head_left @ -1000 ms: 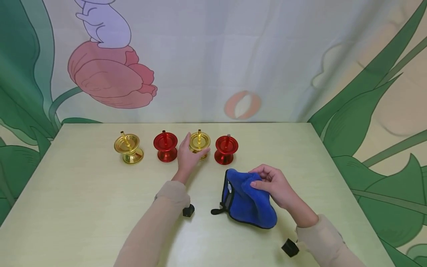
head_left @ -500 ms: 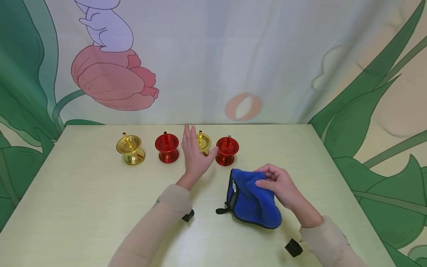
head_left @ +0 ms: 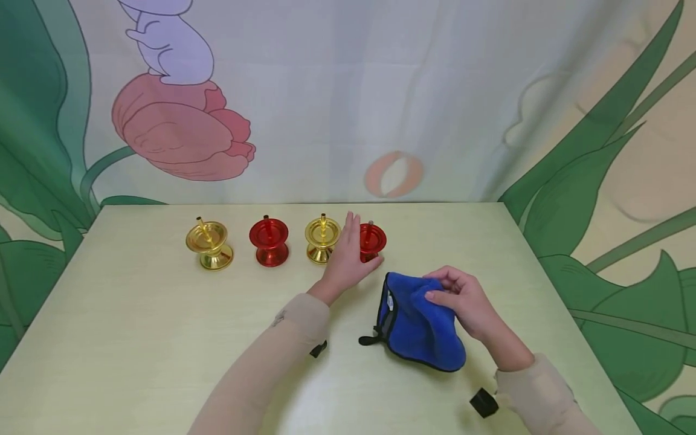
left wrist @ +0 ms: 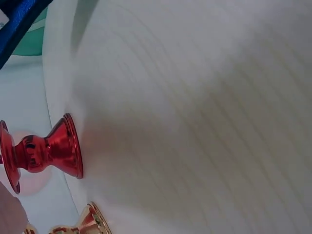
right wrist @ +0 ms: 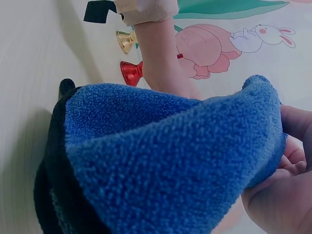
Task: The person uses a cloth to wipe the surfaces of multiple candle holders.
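Pale wood-grain tabletop (left wrist: 195, 107) filling most of frame; red metal candle holder (left wrist: 41, 151) at left edge; gold candle holder (left wrist: 80, 225), partly cropped, at bottom left just beside it; blue cloth (left wrist: 19, 19) corner, top left

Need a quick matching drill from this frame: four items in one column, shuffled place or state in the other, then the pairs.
Things:
1. left hand
2. right hand
3. leftmost gold stand
4. blue cloth

Places or states:
A. pinches the raised top fold of the cloth
B. lies bunched on the table, nearer the person than the row of stands
C. at the rightmost red stand, fingers straight
D. stands at the far left end of the row

Pairs: 1-C, 2-A, 3-D, 4-B
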`<state>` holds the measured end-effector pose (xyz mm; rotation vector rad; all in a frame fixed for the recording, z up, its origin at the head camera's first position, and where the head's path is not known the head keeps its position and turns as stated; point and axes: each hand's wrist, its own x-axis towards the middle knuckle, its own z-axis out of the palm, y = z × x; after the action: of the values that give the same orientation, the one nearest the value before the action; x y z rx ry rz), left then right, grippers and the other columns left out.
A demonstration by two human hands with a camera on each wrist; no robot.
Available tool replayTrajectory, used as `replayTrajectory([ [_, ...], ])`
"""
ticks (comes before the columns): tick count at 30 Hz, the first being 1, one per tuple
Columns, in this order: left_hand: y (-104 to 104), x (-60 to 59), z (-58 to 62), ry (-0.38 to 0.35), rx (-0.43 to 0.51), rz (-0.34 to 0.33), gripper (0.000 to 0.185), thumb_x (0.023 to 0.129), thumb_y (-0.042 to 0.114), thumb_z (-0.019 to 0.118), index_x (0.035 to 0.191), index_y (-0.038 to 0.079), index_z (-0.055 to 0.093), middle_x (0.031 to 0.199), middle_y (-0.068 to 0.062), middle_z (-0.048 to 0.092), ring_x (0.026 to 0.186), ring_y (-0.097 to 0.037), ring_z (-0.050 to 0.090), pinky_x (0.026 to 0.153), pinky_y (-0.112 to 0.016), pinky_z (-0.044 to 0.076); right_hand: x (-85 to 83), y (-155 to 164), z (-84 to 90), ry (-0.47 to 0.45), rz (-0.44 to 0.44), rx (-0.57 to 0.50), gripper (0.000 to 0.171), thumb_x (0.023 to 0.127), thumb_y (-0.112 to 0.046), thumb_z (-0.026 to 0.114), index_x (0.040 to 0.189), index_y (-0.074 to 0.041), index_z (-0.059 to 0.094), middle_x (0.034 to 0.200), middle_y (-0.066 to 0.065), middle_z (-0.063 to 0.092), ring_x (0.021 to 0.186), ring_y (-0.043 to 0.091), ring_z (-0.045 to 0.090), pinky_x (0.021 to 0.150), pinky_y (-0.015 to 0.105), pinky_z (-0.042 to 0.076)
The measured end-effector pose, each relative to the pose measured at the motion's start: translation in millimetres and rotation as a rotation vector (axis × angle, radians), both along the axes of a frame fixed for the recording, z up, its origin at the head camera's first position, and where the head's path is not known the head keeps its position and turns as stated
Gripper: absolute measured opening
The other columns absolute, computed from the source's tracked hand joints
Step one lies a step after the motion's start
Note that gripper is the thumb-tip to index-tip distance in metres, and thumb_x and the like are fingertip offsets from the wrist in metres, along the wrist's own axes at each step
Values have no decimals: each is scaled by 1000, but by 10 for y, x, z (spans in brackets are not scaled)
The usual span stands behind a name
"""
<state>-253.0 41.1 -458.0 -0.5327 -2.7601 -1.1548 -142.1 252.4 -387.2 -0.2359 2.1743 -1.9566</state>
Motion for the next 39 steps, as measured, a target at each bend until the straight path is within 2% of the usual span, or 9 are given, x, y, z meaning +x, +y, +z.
replayTrajectory([
  [5, 56, -74, -15, -149, 8, 36, 97, 76, 45, 63, 143, 9, 3, 150, -8, 2, 136, -27, 15, 102, -44, 32, 8, 19, -4, -3, -1, -31, 25, 81, 2, 58, 91, -21, 61, 81, -9, 66, 70, 5, 60, 62, 18, 51],
  [8, 86, -107, -26, -213, 12, 60, 97, 76, 44, 63, 143, 8, 2, 150, -9, 6, 135, -27, 17, 102, -43, 33, 11, 26, -8, -7, -2, -42, 25, 81, 2, 58, 91, -20, 61, 82, -9, 66, 71, 5, 60, 62, 17, 51],
  [11, 99, -135, -41, -259, 15, 78, 97, 76, 44, 63, 143, 9, 2, 148, -9, 14, 133, -26, 23, 99, -42, 37, 8, 28, -9, -10, -4, -42, 25, 81, 2, 58, 91, -20, 61, 82, -10, 66, 71, 5, 61, 62, 17, 51],
  [14, 97, -150, -51, -276, 23, 86, 96, 76, 44, 64, 143, 9, 5, 145, -10, 22, 130, -26, 29, 95, -42, 41, 5, 30, -9, -12, -9, -34, 25, 81, 2, 57, 91, -20, 61, 82, -10, 66, 71, 5, 60, 62, 17, 51],
  [19, 76, -112, -63, -237, 3, 82, 95, 73, 45, 66, 142, 8, 12, 138, -10, 35, 124, -26, 38, 90, -41, 46, 4, 27, -6, -22, -27, -35, 24, 81, 1, 58, 91, -20, 61, 81, -9, 66, 71, 5, 60, 61, 17, 51],
  [24, 36, 12, -85, -152, -28, 77, 92, 69, 50, 67, 139, 8, 23, 130, -10, 46, 115, -26, 47, 83, -39, 49, 5, 31, 6, -15, -58, -12, 23, 81, 0, 59, 90, -21, 61, 79, -9, 64, 70, 5, 59, 61, 17, 50],
  [28, -37, 132, -81, -113, -39, 79, 90, 68, 52, 67, 137, 9, 29, 124, -10, 50, 110, -25, 50, 81, -38, 51, 1, 42, 20, -9, -92, 6, 22, 81, -1, 59, 90, -21, 61, 78, -7, 62, 70, 6, 58, 60, 18, 50],
  [34, -160, 295, -13, -72, -94, 48, 91, 66, 55, 66, 136, 9, 30, 122, -9, 53, 108, -24, 52, 80, -39, 50, -28, 71, 89, 16, -132, -13, 20, 82, -2, 58, 92, -19, 61, 79, -7, 60, 71, 6, 57, 60, 17, 50],
  [39, -232, 438, 104, 47, -155, -18, 94, 64, 57, 66, 136, 7, 31, 116, -9, 58, 103, -21, 56, 80, -37, 50, -103, 41, 179, 35, -176, -34, 20, 82, -2, 59, 90, -20, 61, 79, -7, 61, 70, 6, 57, 59, 17, 50],
])
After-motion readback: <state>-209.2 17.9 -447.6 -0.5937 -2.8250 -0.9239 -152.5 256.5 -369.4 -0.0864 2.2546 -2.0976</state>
